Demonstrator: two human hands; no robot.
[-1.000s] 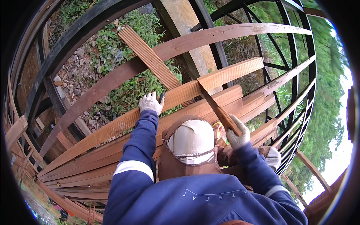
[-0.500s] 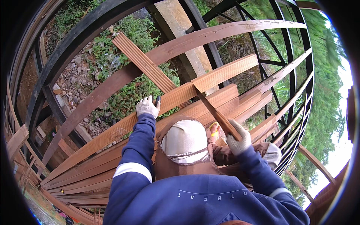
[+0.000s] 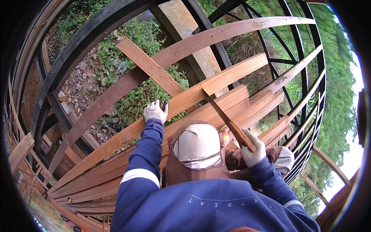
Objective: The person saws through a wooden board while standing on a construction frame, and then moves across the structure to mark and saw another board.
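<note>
My right hand [image 3: 253,147], in a pale work glove, is closed round the wooden handle of a handsaw [image 3: 218,110]. The saw's blade slants up to the left, its far end in a cut across a long reddish-brown wooden plank [image 3: 181,99]. Left of the cut, my gloved left hand [image 3: 155,112] grips that plank, its fingers over the far edge and one digit dark-tipped. Beyond the cut the plank's end part [image 3: 235,72] extends to the right. How deep the cut goes is hidden.
Several stacked boards [image 3: 228,101] lie under and beside the plank. My knees, one with a white patch [image 3: 196,145], are between my arms. A grooved board [image 3: 148,65] and a curved brown beam [image 3: 181,45] cross beyond. Black metal framing [image 3: 60,65] stands over rubble and plants.
My right hand has drawn the saw slightly back toward me, and more of the blade shows. My left hand keeps its place on the plank. The whole view has shifted a little.
</note>
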